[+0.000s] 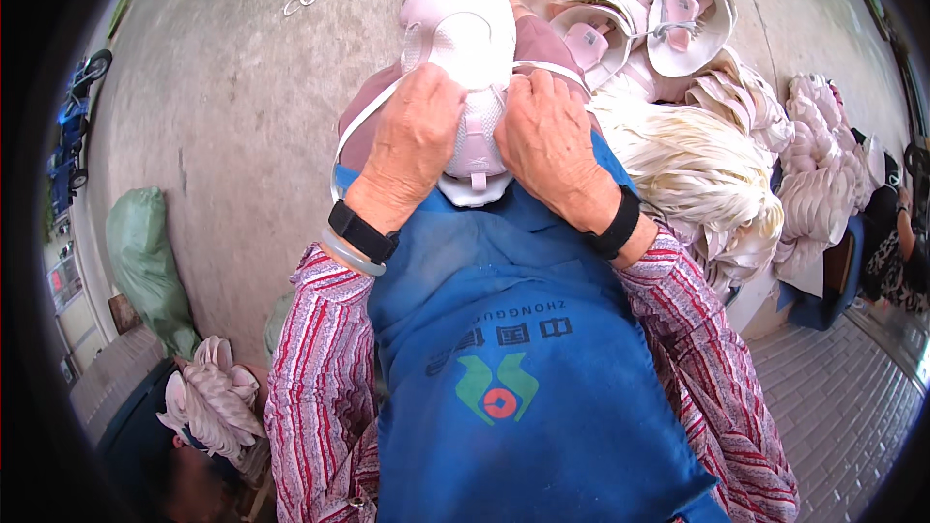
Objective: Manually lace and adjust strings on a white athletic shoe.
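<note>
A white and pale pink shoe upper (458, 24) lies across my lap, its toe away from me and its tongue and pull tab toward me. My left hand (415, 131) is closed at the left lacing edge, pinching a white shoelace (362, 119) that loops out over my left thigh. Level with it, my right hand (554, 140) is closed at the opposite edge, on the lace's other side, which runs out over my right thigh. The fingertips hide the eyelets between them. A blue apron (455, 271) covers my lap below the upper.
Stacked pale shoe uppers (605, 0) and a bundle of cream-white laces (693, 160) lie close on my right. More uppers (814, 165) sit farther right, near another person (896, 242). At left stand a green sack (150, 266) and a smaller upper pile (215, 397).
</note>
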The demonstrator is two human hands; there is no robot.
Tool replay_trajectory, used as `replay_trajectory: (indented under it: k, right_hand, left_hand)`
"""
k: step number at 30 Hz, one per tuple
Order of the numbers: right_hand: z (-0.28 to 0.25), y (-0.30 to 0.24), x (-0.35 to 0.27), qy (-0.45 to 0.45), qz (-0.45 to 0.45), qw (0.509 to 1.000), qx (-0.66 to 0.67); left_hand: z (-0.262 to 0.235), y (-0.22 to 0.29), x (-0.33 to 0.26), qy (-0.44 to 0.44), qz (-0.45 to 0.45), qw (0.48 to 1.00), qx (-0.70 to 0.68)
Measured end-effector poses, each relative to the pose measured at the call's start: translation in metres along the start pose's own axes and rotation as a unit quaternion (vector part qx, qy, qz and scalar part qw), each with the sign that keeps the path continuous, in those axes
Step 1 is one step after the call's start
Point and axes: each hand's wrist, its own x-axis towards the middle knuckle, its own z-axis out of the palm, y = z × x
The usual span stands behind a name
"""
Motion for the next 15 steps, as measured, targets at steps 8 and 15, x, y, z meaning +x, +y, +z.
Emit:
replay_trajectory:
  k: [8, 15]
  right_hand:
    - [0.019, 0.02, -0.001, -0.024, -0.025, 0.983, 0.178]
    - [0.004, 0.013, -0.007, -0.01, -0.009, 0.98, 0.198]
  left_hand:
    - [0.005, 0.029, -0.011, -0.082, -0.222, 0.941, -0.242]
    - [0.024, 0.032, 0.0, -0.049, -0.272, 0.93, -0.243]
